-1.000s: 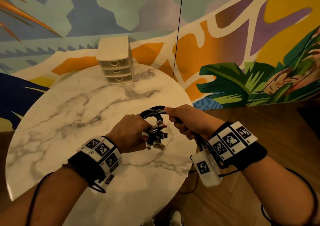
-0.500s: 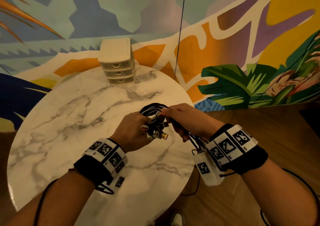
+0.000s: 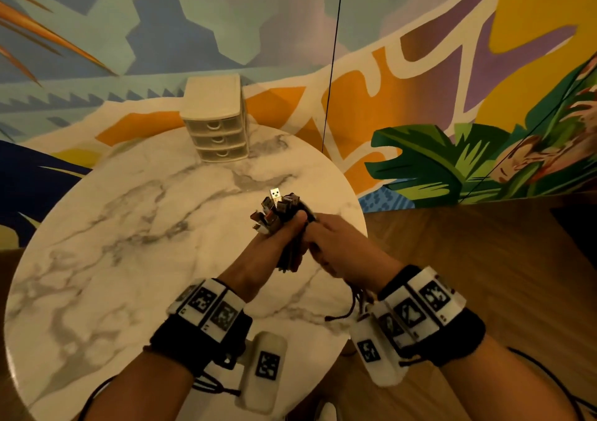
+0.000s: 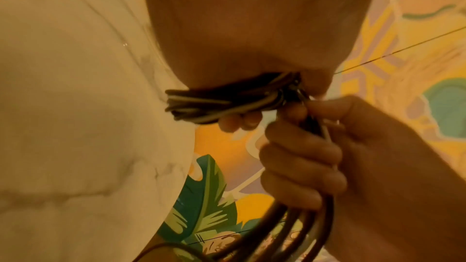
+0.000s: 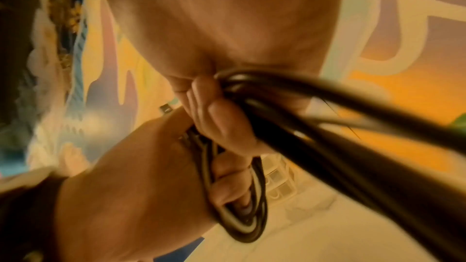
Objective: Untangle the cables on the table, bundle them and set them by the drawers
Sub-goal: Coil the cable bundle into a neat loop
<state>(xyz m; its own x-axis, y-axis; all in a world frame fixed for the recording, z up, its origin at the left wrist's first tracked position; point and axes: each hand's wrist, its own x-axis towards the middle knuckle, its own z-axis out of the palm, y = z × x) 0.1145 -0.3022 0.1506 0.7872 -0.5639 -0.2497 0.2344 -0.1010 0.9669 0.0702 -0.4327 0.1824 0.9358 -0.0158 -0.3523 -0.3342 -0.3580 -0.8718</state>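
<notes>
Above the right part of the round marble table (image 3: pixel 129 243) my left hand (image 3: pixel 274 243) grips a bundle of dark cables (image 3: pixel 289 256), their USB plugs (image 3: pixel 274 209) sticking up past the fist. In the left wrist view the cable bundle (image 4: pixel 214 103) runs under that palm. My right hand (image 3: pixel 332 246) is curled round the same cables just to the right, and their loose ends (image 5: pixel 327 127) trail back past its wrist. The white three-drawer unit (image 3: pixel 214 120) stands at the table's far edge, well beyond both hands.
A painted mural wall rises behind the table. A thin black cord (image 3: pixel 331 65) hangs down in front of it near the drawers. Wooden floor (image 3: pixel 468 275) lies to the right of the table edge.
The left hand has turned palm-up and risen, so the plugs now point upward and away. The right hand has slid down the cables, close against the left.
</notes>
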